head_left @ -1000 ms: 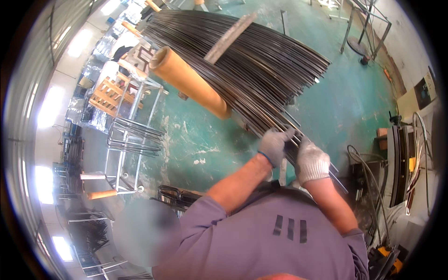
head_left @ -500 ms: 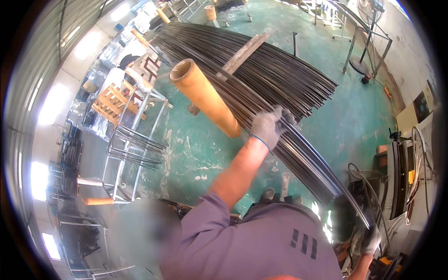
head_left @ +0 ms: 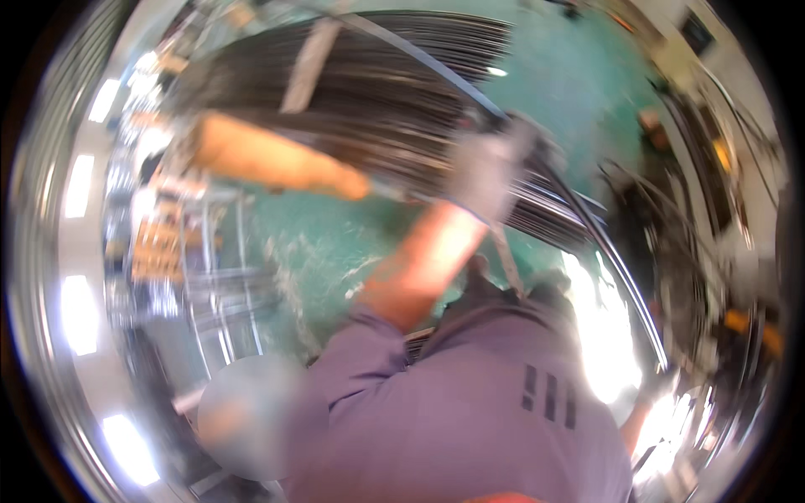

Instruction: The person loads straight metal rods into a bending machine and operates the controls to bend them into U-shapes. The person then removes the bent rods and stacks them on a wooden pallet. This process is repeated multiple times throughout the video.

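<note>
A long dark metal tube runs slantwise from the top of the view down to the right, above a stack of similar metal tubes. My gloved left hand is closed round its middle; motion blurs the fingers. At the tube's lower end is my gloved right hand, low at the right, gripping the end as far as the blur lets me see. The stack lies beyond my left hand, with a flat pale bar across it.
An orange-yellow cardboard-like roll slants beside the stack on the left. Further left stand a metal rack and a wooden pallet. Machinery with cables lines the right side. The floor is green.
My view has turned to the right, blurring the scene. The tube has swung out from along the stack and now crosses above it, still in my hands.
</note>
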{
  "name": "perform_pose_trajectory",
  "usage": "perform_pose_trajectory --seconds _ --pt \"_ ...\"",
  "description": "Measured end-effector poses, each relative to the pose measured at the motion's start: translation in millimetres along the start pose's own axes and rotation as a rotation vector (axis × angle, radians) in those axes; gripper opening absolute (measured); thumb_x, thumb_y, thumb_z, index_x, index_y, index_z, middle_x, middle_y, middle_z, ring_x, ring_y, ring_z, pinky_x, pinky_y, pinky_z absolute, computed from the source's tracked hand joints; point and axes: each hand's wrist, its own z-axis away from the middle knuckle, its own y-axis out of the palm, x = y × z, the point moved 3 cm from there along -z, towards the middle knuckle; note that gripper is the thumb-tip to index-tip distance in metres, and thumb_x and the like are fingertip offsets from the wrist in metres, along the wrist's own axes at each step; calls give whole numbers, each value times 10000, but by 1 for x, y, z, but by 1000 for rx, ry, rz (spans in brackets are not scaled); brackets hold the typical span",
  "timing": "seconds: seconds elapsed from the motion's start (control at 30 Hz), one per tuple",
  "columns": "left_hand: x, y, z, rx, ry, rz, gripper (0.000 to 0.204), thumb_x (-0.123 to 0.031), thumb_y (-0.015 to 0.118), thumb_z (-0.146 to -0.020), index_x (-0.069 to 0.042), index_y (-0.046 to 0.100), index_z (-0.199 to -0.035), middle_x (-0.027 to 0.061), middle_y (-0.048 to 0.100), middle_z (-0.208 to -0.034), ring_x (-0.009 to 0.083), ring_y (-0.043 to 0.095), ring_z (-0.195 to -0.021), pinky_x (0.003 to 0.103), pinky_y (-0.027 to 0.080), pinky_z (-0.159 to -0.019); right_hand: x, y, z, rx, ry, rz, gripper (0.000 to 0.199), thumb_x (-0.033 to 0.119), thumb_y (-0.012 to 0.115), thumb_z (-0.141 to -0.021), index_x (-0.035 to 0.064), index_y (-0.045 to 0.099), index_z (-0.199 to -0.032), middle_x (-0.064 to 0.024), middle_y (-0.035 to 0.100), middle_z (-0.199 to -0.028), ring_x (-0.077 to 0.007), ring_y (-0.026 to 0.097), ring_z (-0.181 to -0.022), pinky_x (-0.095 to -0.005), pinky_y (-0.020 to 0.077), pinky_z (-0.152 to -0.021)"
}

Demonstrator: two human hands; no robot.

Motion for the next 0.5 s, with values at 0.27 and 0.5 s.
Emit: perform_pose_trajectory --seconds 0.27,0.5 --pt "59 56 -21 104 -60 -86 192 -212 616 -1104 -24 642 -1135 116 672 -1068 293 653 -1065 513 518 -1057 -99 3 -20 -517 876 -1479 582 190 700 -951 -86 498 -1421 -270 575 -1388 -405 614 -1277 -566 507 -1126" --pt "177 228 -43 384 -114 -100 214 -199 671 -1063 -21 665 -1181 139 723 -1127 323 703 -1103 539 563 -1053 -14 -54 -76 -492 961 -2341 254 16 611 -1048 -73 511 -1263 -221 625 -1184 -395 696 -1104 -564 611 -1046"
